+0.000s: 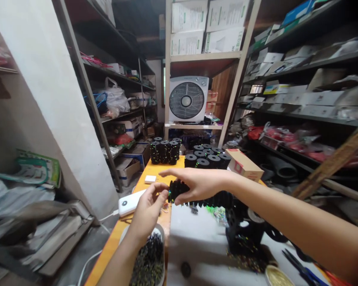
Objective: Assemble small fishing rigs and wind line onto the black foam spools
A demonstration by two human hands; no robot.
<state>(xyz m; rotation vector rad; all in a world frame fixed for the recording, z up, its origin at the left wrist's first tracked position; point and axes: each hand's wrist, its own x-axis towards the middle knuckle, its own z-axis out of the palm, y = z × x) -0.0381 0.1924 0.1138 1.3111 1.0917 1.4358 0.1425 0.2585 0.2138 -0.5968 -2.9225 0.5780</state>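
Around us the storeroom is lined with tall shelves: the left rack (88,88) carries bags and cartons, the right rack (310,113) rows of small white boxes and pink bundles, and a thick white pillar (44,103) stands on the left. Between them runs the surface (115,242), orange-yellow, with a pale sheet (197,246) over much of its near part. Past its far end a box fan (186,99) sits on a shelf, white cartons (187,41) above it. Two groups of black spools stand toward the back, a left cluster (164,153) and a right cluster (207,157), with a brown carton (246,165) beside the latter. Over the middle of the surface a black ribbed roll (220,198) lies sideways. The right hand (203,182) clasps it from above, thumb on the near side, forefinger stretched out; the left hand (149,204) has its fingertips drawn together at the left end, though I cannot tell what is between them. Near the left forearm are a pale tray (163,238) of dark looped pieces and a white device (133,202) with a cable; at the right, a blue-handled tool (302,268). Smallest, a dark disc (185,269) lies on the sheet.
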